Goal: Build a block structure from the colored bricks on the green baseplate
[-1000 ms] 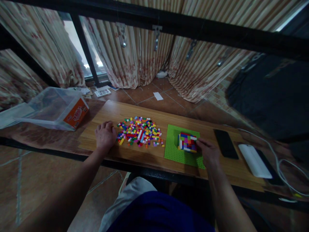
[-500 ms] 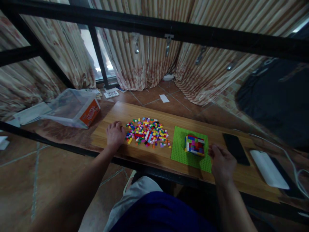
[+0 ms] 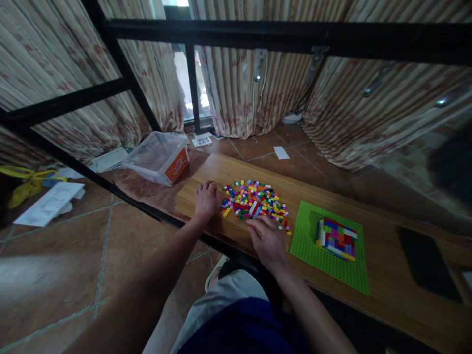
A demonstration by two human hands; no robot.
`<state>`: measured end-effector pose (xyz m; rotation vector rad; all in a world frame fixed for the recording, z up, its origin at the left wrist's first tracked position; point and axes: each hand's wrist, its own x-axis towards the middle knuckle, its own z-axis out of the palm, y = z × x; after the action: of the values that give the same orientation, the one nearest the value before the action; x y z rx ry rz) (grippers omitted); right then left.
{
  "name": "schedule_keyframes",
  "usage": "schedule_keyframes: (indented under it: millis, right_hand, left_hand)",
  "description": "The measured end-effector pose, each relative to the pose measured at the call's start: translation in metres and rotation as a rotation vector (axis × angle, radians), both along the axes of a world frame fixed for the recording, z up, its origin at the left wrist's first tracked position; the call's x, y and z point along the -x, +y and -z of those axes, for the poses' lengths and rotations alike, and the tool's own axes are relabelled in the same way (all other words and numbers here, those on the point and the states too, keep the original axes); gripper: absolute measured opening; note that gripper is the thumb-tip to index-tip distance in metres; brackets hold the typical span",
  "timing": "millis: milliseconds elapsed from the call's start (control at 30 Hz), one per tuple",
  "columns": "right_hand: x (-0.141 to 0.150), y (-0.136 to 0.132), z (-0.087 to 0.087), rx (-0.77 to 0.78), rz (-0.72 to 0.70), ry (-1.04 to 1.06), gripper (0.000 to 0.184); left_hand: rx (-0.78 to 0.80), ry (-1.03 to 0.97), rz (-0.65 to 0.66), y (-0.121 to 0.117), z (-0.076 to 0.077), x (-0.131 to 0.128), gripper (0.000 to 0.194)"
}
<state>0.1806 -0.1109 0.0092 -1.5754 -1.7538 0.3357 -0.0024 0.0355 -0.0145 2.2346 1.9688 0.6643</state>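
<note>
A heap of small coloured building bricks (image 3: 266, 200) lies spread on the wooden board. My left hand (image 3: 207, 200) rests on the board at the heap's left edge, palm down, fingers loosely bent and apart, with nothing seen in it. At the heap's near edge is my right hand (image 3: 268, 241), its fingers stretched over the closest bricks and the thumb a little apart; no held brick is visible. To the right, a green studded baseplate (image 3: 302, 231) carries a rectangular multicoloured brick build (image 3: 337, 238). Neither hand touches that build.
The wooden board (image 3: 221, 169) also bears a dark phone-like slab (image 3: 424, 263) on the right. Left of it stands a clear plastic box (image 3: 151, 160) with an orange label. Black metal bars (image 3: 236, 32) cross the view in front of striped curtains (image 3: 236, 93).
My right hand has moved left from beside the brick build to the near edge of the heap. My left hand stays by the heap. The camera has turned left.
</note>
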Motion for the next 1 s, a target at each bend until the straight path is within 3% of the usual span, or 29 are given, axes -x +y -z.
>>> schedule_keyframes:
  millis: [200,367,500,767,900,1000]
  right_hand:
    - [0.02,0.033,0.012,0.026,-0.092,-0.306,0.018]
    - [0.025,0.039,0.017,0.042,-0.128,-0.448,0.022]
    - [0.025,0.033,0.016,0.043,-0.145,-0.334,0.021]
    - [-0.012,0.01,0.004,0.03,0.097,0.125,0.023]
    - [-0.033,0.009,0.007,0.011,0.264,0.128,0.028]
    - [-0.043,0.011,0.011,0.014,0.289,0.054,0.033]
  left_hand:
    - [-0.003,0.003,0.0,0.001,0.003,0.001,0.033]
    - [-0.012,0.012,-0.003,0.001,0.004,0.001,0.033]
    - [-0.003,0.017,-0.005,0.0,0.003,0.001,0.032]
    - [-0.019,0.032,0.002,0.0,0.002,0.001,0.031]
    - [-0.022,0.053,-0.015,0.001,0.002,0.0,0.032]
    - [-0.026,0.06,-0.019,0.001,0.002,0.0,0.032]
